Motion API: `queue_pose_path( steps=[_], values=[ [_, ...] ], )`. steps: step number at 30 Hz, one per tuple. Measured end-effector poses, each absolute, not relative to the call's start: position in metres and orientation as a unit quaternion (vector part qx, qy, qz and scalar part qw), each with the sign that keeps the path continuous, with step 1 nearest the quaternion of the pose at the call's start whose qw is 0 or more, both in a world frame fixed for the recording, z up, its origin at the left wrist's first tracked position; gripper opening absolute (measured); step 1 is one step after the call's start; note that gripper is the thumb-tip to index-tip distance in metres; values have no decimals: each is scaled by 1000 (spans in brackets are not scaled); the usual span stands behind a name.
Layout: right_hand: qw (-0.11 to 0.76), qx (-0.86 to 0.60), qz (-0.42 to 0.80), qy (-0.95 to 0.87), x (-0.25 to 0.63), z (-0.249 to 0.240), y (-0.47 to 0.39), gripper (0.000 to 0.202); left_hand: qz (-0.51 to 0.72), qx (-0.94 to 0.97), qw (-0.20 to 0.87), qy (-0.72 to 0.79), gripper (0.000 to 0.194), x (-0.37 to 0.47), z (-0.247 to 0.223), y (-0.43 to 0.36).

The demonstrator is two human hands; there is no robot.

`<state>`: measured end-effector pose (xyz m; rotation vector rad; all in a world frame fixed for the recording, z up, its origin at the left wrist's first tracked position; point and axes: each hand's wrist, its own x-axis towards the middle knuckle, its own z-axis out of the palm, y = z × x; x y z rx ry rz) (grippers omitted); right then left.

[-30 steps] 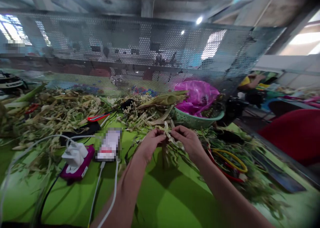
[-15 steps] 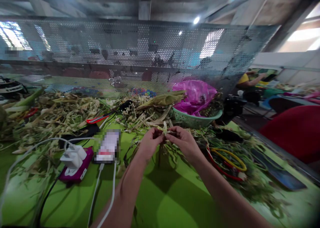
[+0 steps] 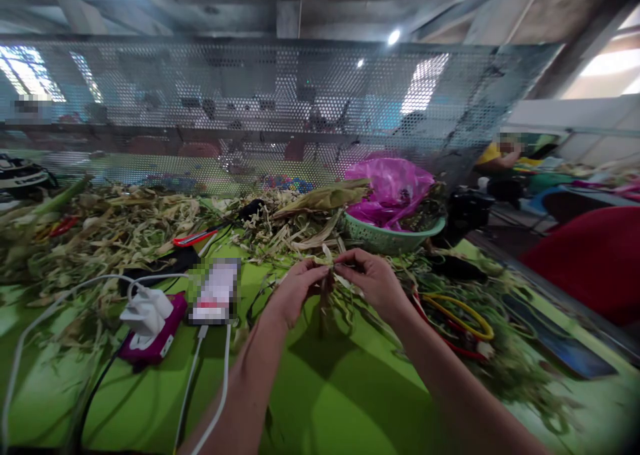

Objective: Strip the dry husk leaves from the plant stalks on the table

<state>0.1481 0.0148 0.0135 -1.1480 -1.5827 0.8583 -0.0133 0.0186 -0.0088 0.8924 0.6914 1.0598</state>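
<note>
Above the green table, my left hand and my right hand meet fingertip to fingertip near the middle. Both pinch a small piece of dried husk, whose pale tip sticks up between them. Brownish strips hang down below the fingers and cast a shadow on the table. Just beyond the hands lies a heap of dried husks. The exact grip of the fingertips is small and partly hidden.
Left are a phone with white cables, a purple power block with plugs and a red cutter. A green basket holds a pink bag. Yellow and red loops lie right; a person sits at far right.
The fingers have shifted slightly around the husk piece. Its pale tip leans more to the left, and the hanging brown strips show more clearly.
</note>
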Motion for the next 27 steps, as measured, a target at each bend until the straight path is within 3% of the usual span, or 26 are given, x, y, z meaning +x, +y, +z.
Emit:
queue_pose_path(
  steps=[5,12,23,27],
  values=[
    [478,-481,336,-654,146,14,13,21,466,471,664,346,28,-14,-12,21],
    [476,-490,330,-652,148,10,16,18,449,497,673,314,24,-15,-12,21],
    [521,-474,421,-571,144,17,12,34,524,386,690,316,23,-13,-8,21],
    [453,-473,443,-612,141,12,12,31,559,331,690,319,32,-13,-13,25]
  ],
)
